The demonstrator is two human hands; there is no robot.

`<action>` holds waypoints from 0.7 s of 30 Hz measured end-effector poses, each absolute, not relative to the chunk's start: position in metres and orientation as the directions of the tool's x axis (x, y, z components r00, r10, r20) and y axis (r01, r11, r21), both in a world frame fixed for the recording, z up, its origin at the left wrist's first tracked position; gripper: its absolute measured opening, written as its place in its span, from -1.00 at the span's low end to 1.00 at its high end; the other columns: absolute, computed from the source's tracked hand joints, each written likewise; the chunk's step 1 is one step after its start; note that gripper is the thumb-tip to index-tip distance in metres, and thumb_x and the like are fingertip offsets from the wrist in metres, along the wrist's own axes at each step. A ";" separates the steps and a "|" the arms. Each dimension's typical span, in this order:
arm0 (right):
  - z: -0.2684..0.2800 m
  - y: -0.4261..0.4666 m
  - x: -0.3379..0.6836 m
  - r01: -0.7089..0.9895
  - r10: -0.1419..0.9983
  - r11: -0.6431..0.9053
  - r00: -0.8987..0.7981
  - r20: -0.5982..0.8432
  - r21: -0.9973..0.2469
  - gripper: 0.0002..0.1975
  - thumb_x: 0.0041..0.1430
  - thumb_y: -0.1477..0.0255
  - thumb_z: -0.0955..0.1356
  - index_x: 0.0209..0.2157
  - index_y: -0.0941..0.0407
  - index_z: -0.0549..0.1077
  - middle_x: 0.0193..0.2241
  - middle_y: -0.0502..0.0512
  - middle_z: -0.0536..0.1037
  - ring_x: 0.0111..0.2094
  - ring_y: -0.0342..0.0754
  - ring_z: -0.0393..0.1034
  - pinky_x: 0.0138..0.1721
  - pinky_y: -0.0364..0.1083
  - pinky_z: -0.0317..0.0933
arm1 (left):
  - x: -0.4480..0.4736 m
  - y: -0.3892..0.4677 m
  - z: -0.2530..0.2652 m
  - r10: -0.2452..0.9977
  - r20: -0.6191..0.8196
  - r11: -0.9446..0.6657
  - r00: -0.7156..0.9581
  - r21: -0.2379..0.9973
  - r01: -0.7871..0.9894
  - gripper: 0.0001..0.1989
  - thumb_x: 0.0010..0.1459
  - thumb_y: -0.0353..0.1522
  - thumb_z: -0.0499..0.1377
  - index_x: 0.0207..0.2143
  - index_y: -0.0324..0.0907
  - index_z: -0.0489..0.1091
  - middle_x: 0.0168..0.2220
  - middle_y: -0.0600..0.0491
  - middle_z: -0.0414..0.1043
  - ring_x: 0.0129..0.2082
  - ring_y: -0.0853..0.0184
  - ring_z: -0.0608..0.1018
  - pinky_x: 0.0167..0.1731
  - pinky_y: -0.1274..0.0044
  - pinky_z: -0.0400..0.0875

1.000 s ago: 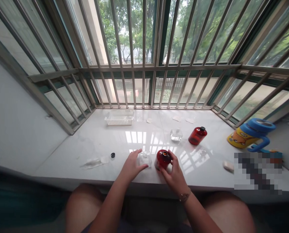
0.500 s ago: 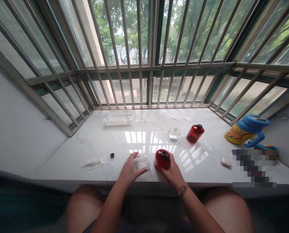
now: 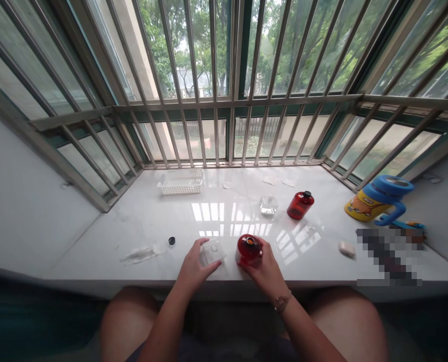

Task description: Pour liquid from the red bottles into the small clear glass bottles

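Note:
My left hand (image 3: pixel 195 264) grips a clear square glass bottle (image 3: pixel 213 253) by its sides, thumb at the front and fingers behind. In my right hand (image 3: pixel 264 266) is a red see-through bottle (image 3: pixel 248 250) without a cap, its open neck facing up. The two bottles stand upright close together, a small gap between them, near the front edge of the white counter (image 3: pixel 107 236). A small black cap (image 3: pixel 172 241) lies left of my left hand. Farther left is a crumpled white tissue (image 3: pixel 143 254).
A white plastic basket (image 3: pixel 181 182) sits at the back. Behind my right hand are another clear glass container (image 3: pixel 268 205) and a capped red bottle (image 3: pixel 300 205). A blue and yellow mug (image 3: pixel 374 201) and a pale eraser-like block (image 3: pixel 346 249) are at the right. Metal bars (image 3: pixel 224 104) line the window.
The view has shifted slightly. The clear bottle and the red bottle now stand a little farther apart, each still in its hand.

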State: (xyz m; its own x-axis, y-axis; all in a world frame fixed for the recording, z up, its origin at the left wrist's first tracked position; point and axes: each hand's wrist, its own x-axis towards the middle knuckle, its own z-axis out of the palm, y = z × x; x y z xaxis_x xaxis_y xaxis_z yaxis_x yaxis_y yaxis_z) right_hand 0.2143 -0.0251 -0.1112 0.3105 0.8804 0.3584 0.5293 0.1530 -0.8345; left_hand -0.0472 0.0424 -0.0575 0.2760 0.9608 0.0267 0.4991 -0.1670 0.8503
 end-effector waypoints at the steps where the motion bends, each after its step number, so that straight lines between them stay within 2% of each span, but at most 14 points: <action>1: -0.113 -0.023 0.210 0.545 0.863 0.138 0.343 0.371 -0.827 -0.09 0.03 0.04 0.62 0.31 0.03 0.29 0.15 0.27 0.48 0.12 0.28 0.50 0.15 0.31 0.46 | -0.047 0.042 -0.058 0.958 0.027 -0.162 0.285 0.871 0.464 -0.36 0.09 -0.19 0.44 0.19 -0.01 0.33 0.18 -0.05 0.54 0.13 0.06 0.63 0.19 0.20 0.52; 5: -0.114 -0.017 0.188 0.592 0.814 0.097 0.416 0.406 -0.800 -0.14 0.03 -0.04 0.61 0.24 0.03 0.34 0.05 0.27 0.47 0.09 0.32 0.45 0.14 0.36 0.43 | -0.048 0.040 -0.062 0.957 0.033 -0.128 0.289 0.939 0.318 -0.33 0.14 -0.17 0.42 0.24 -0.02 0.26 0.29 -0.12 0.45 0.16 0.10 0.64 0.18 0.24 0.56; 10: -0.112 -0.024 0.176 0.610 0.808 0.088 0.418 0.415 -0.787 -0.18 0.13 -0.04 0.56 0.25 0.06 0.31 0.04 0.30 0.45 0.07 0.33 0.45 0.12 0.35 0.42 | -0.055 0.038 -0.054 0.972 0.035 -0.098 0.231 0.958 0.270 -0.22 0.11 -0.16 0.46 0.29 -0.04 0.21 0.32 -0.21 0.42 0.10 0.08 0.67 0.15 0.18 0.59; 16: -0.094 -0.031 0.209 0.581 0.936 0.165 0.163 0.313 -0.797 -0.31 0.18 0.13 0.56 0.27 0.01 0.39 0.01 0.21 0.51 0.02 0.23 0.51 0.10 0.25 0.48 | -0.066 0.032 -0.029 0.967 0.057 -0.145 0.248 0.924 0.354 -0.29 0.08 -0.20 0.48 0.24 -0.01 0.33 0.30 -0.11 0.45 0.10 0.08 0.66 0.16 0.20 0.59; 21: -0.078 -0.016 0.228 0.429 0.937 0.290 0.053 0.344 -0.856 -0.28 0.12 0.17 0.59 0.26 -0.01 0.39 0.20 0.23 0.49 0.20 0.23 0.47 0.16 0.21 0.47 | -0.067 0.026 -0.018 0.955 0.096 -0.198 0.281 0.910 0.364 -0.28 0.08 -0.19 0.48 0.26 -0.01 0.35 0.31 -0.11 0.45 0.12 0.06 0.65 0.15 0.22 0.60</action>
State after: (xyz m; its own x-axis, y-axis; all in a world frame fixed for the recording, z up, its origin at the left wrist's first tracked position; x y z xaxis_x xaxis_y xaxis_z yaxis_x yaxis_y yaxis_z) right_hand 0.2281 -0.0157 -0.0775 0.0534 0.9374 0.3443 0.4285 0.2899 -0.8558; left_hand -0.0666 0.0263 -0.0180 0.2808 0.9550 0.0956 0.3639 -0.1981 0.9101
